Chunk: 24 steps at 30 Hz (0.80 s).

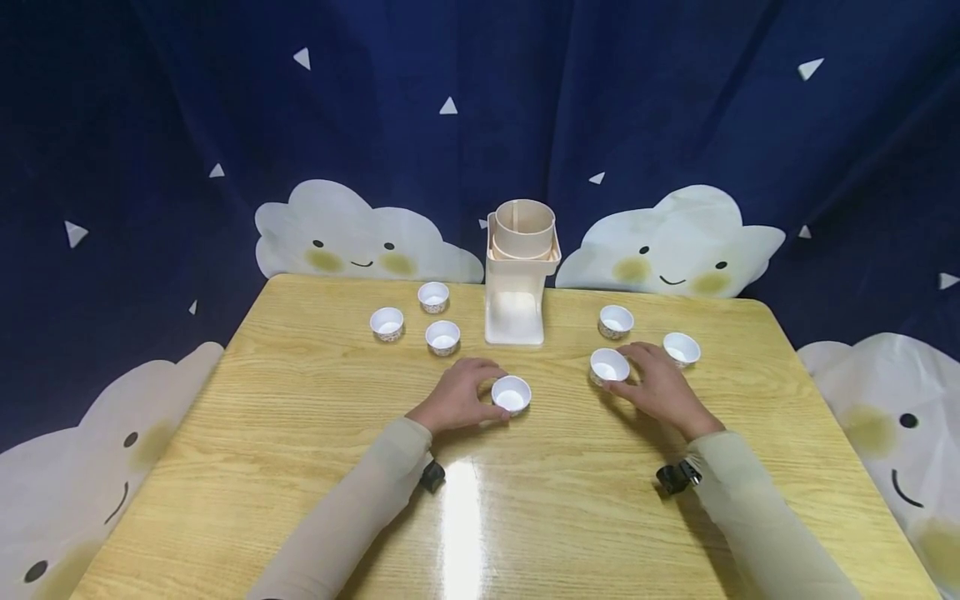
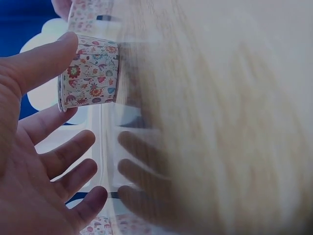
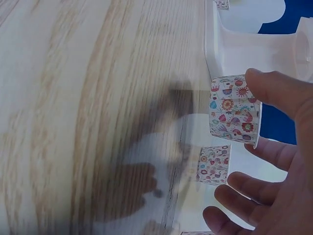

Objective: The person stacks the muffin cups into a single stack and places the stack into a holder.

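Near the table's middle my left hand (image 1: 459, 397) pinches a small paper baking cup (image 1: 512, 395), white inside, between thumb and index finger. Its flowered outside shows in the left wrist view, where the other fingers are spread apart below the baking cup (image 2: 93, 72). My right hand (image 1: 663, 392) pinches another baking cup (image 1: 609, 367) by its rim with thumb and index finger. In the right wrist view this baking cup (image 3: 234, 110) hangs a little above the tabletop, its mouth facing away from the wood.
A cream-coloured stand with a round holder (image 1: 516, 308) rises at the back centre. Left of it sit three baking cups (image 1: 442, 337); two more, one a nearer baking cup (image 1: 681, 349), sit at the right. A dark blue curtain (image 1: 480, 100) hangs behind the wooden table (image 1: 300, 400).
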Each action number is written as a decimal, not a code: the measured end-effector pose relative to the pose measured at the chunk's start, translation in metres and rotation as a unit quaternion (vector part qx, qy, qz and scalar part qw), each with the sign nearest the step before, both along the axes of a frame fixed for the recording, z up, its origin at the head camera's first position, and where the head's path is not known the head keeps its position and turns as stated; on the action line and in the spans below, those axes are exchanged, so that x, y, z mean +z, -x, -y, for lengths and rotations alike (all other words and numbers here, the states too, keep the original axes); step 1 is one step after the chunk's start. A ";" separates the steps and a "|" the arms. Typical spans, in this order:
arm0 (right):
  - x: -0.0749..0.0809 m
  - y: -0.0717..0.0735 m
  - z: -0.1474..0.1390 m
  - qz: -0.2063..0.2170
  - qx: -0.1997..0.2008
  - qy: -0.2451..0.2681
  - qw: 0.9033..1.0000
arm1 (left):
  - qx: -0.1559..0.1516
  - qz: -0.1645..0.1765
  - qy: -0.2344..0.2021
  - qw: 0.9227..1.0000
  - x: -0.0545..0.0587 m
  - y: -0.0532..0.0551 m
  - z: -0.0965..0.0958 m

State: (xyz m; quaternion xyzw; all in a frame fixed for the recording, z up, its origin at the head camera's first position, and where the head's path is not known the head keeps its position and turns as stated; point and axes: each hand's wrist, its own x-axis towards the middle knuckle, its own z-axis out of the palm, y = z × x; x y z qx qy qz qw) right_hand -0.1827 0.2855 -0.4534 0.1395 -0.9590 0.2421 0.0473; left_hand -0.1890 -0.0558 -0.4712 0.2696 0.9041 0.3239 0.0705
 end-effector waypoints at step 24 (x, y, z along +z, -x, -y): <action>0.014 -0.005 0.022 0.014 0.015 0.018 1.000 | 0.004 -0.003 0.011 1.000 -0.004 0.001 -0.002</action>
